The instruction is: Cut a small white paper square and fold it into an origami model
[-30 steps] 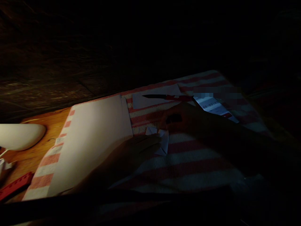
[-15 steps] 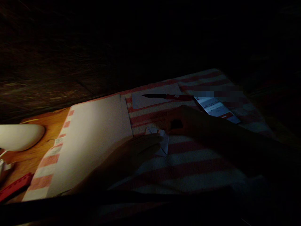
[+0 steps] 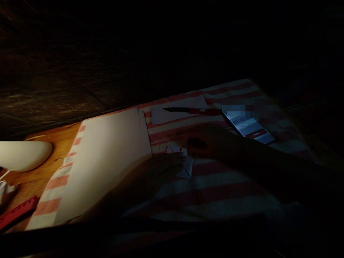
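Observation:
A small folded piece of white paper (image 3: 188, 165) lies on the striped towel (image 3: 215, 193). My left hand (image 3: 161, 166) rests flat across it with the fingers stretched out, pressing on its left and middle part. Just beyond the paper's upper right edge is my right hand (image 3: 206, 139), closed with thumb and fingers curled together. Deep shadow hides its fingertips, so I cannot make out what they hold, if anything. Past the hands, a knife (image 3: 188, 110) with a dark blade and red handle lies partly on a sheet of paper (image 3: 166, 117).
At the right a lit phone (image 3: 251, 127) shows a timer. Large white sheets (image 3: 107, 143) cover the towel's left side. A white rounded object (image 3: 24, 154) and a red toothed strip (image 3: 20, 212) are on the wooden surface (image 3: 60, 141) at far left. The surroundings are very dark.
My right hand has shifted slightly and turned by the paper's edge, its curled fingers narrowing the gap inside. My left hand stays in place on the folded paper.

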A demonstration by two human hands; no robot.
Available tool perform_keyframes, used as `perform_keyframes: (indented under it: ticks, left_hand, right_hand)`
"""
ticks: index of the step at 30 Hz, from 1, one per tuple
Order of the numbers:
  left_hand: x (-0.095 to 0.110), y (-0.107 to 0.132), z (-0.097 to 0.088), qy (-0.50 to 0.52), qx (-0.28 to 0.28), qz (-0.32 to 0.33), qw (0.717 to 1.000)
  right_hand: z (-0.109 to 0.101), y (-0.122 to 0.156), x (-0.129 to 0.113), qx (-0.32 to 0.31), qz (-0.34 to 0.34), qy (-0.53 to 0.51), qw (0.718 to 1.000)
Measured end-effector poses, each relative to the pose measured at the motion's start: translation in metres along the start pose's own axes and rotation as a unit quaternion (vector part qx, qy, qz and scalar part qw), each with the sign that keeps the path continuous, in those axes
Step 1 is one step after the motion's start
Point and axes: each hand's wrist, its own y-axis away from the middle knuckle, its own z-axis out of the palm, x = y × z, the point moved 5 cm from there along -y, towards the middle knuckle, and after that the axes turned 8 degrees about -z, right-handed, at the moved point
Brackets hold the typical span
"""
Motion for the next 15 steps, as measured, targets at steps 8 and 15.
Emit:
perform_keyframes:
  ticks: [8,15]
  left_hand:
    - [0.001,-0.001,-0.001,-0.018,0.009,0.026,0.999]
    - [0.009,0.001,-0.003,-0.092,0.043,0.114,0.988]
  right_hand:
    - [0.003,0.003,-0.004,-0.008,-0.061,-0.001,0.998]
    - [0.007,0.006,-0.007,-0.055,-0.076,0.075,0.993]
